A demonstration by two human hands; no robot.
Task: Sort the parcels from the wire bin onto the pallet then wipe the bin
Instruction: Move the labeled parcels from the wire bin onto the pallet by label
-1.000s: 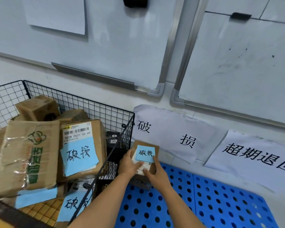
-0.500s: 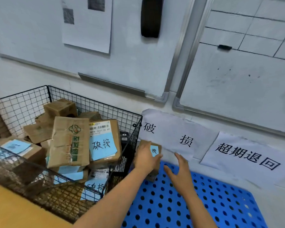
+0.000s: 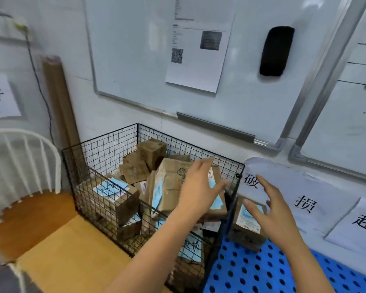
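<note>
— Brown cardboard parcels (image 3: 167, 187), blue-labelled: where?
— Piled in the black wire-mesh bin (image 3: 106, 153); one small brown parcel (image 3: 245, 231) stands on the blue perforated plastic pallet (image 3: 251, 275), at the bin's 3 o'clock.
— Hands?
— Left hand (image 3: 199, 187) above the bin, right hand (image 3: 277, 216) by that parcel, fingers spread, empty.

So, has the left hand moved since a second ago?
Yes. The left hand has left the small box on the pallet and crossed leftward over the wire bin's right wall; it is now above the parcels inside.

Wire bin (image 3: 106, 151) open above; its side wall stands between parcels (image 3: 135, 168) and pallet (image 3: 251, 271)
</note>
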